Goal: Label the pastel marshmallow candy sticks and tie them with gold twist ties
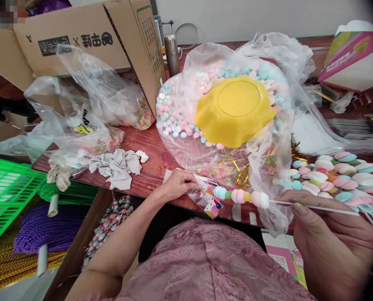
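My right hand (pixel 333 238) grips the white stick (pixel 314 207) of a marshmallow skewer (pixel 242 196). Threaded on it are blue, green, pink, yellow and white pieces, and it points left, nearly level. At the table's front edge, my left hand (pixel 181 184) is closed with fingers pinched at a clear plastic bag printed with coloured shapes (pixel 213 207). The skewer's tip is just right of those fingers. Behind both hands, a large clear bag of pastel marshmallows (pixel 176 121) has an upturned yellow bowl (pixel 236 108) on it. Finished skewers (pixel 339 177) lie piled at the right.
A cardboard box (pixel 79 33) and plastic bags of candy (pixel 111 96) stand at the back left. A grey cloth (pixel 119 165) lies on the red table (pixel 148 146). A green basket (pixel 11 196) and bundled purple cords (pixel 51 228) are lower left. A pink carton (pixel 352 58) is back right.
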Motion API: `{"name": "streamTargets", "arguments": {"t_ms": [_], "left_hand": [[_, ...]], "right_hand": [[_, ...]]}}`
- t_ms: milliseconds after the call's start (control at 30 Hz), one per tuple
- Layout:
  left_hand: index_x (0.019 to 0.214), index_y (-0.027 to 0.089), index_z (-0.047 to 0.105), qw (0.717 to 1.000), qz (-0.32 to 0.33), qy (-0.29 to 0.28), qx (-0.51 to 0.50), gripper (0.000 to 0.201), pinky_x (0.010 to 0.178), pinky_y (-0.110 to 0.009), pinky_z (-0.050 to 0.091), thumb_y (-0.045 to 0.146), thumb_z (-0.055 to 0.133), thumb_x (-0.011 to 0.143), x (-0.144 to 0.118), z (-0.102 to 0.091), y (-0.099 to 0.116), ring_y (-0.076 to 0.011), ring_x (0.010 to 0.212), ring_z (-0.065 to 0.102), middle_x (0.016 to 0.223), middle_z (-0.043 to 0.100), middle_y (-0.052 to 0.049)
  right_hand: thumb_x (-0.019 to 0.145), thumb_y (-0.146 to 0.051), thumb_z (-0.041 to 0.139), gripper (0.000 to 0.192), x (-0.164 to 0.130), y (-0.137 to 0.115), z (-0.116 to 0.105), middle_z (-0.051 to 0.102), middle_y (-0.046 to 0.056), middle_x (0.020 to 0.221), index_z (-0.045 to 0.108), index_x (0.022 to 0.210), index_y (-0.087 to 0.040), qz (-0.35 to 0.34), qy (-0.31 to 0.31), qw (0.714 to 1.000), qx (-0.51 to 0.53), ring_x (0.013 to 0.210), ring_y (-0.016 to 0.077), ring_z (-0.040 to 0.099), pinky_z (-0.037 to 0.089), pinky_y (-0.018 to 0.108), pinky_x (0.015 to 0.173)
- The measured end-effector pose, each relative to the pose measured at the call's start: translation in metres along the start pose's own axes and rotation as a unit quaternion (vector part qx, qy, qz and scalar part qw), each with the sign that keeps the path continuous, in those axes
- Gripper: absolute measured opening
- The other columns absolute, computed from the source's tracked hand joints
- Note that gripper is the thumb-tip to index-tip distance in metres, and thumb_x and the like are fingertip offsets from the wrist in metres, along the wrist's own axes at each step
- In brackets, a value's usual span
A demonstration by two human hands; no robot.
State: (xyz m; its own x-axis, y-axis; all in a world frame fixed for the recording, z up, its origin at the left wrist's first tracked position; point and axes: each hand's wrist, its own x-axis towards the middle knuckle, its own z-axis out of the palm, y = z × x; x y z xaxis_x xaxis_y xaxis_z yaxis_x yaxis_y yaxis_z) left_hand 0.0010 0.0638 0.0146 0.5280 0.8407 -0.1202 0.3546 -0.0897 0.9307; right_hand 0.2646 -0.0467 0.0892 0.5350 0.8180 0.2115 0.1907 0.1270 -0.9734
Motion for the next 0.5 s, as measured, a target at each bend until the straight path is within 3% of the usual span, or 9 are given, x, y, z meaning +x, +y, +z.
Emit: {"name": "streamTargets", "arguments": {"t_ms": [133,367,500], "left_hand": [[0.068,0.015,0.075,1.000,0.011,0.002,0.008,0.011,0.064,-0.021,0.044,0.021,0.071,0.076,0.000,0.001,-0.002,-0.0119,0.066,0.059,0.068,0.067,-0.002],[0.069,0.015,0.075,1.000,-0.018,-0.009,-0.015,0.014,0.066,-0.022,0.046,0.027,0.072,0.075,0.001,0.004,-0.001,-0.0129,0.068,0.059,0.070,0.068,-0.003],[0.070,0.015,0.076,0.999,-0.031,-0.012,-0.023,0.013,0.068,-0.022,0.045,0.026,0.072,0.075,0.002,0.003,0.001,-0.0129,0.069,0.060,0.070,0.068,-0.002]], "right_hand": [[0.070,-0.030,0.081,0.014,0.003,0.018,0.002,0.073,0.006,0.084,0.076,0.081,-0.023,-0.015,-0.002,1.000,-0.013,0.074,0.0224,0.067,0.056,0.044,0.079],[0.060,-0.029,0.085,0.022,0.021,0.028,-0.008,0.070,0.008,0.078,0.072,0.074,-0.018,0.099,0.044,0.988,0.111,0.072,0.0235,0.068,0.056,0.043,0.071],[0.060,-0.027,0.085,0.022,0.024,0.028,-0.012,0.070,0.007,0.075,0.072,0.075,-0.017,0.117,0.049,0.983,0.130,0.070,0.0214,0.067,0.056,0.040,0.070]]}}
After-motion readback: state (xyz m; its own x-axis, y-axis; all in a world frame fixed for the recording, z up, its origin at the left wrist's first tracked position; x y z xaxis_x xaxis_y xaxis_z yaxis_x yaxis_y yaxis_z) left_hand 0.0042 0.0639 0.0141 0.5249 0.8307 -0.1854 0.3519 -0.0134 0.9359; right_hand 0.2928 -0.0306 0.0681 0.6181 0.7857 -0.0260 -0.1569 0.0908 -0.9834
